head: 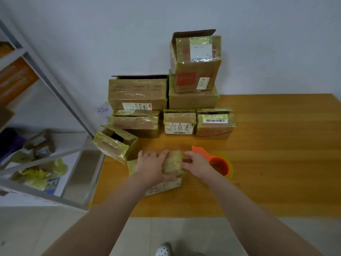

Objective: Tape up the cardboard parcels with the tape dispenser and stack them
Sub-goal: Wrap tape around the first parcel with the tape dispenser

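Note:
A small cardboard parcel [173, 164] wrapped in yellowish tape lies near the front left of the wooden table [267, 163]. My left hand [153, 165] lies over its left side with the fingers spread on top. My right hand [196, 162] grips its right end, fingers curled on the flap. Just right of my right hand stands the orange tape dispenser [219, 164] on the table, partly hidden by my wrist. Nobody holds the dispenser.
Several taped cardboard boxes are stacked at the back against the wall, the tallest stack [195, 71] at the right. An open box [115, 145] tilts at the table's left edge. A metal shelf rack [46, 100] stands to the left.

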